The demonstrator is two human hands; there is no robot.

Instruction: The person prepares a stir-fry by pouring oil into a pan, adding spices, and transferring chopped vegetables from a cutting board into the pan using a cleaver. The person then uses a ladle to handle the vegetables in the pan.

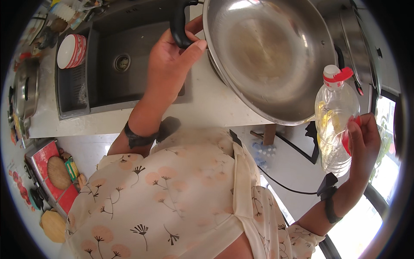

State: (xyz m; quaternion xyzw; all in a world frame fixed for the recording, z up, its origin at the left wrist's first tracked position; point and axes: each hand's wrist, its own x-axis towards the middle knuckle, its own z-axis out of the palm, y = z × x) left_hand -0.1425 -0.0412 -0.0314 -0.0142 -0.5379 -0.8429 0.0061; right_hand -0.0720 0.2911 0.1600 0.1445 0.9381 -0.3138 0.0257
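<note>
My left hand [173, 61] grips the black handle [180, 26] of a wide stainless steel pan [265, 55]. The pan is tilted, its hollow facing me, and its inner base has a brownish sheen. In my right hand [365, 139] is a clear plastic bottle [336, 129] with a white cap, a red collar at the neck and a red grip on its side. It is held upright just in front of the pan's right rim and looks mostly see-through; whether liquid is inside I cannot tell. Black bands circle both wrists.
Left of the pan is a dark sink [106, 81] with a drain strainer [122, 62]. Red-and-white bowls [71, 51] lean in its side basin. A lidded metal pot [27, 87] stands at far left, more metal cookware [359, 45] at right. The pale counter's front edge [207, 121] runs before me.
</note>
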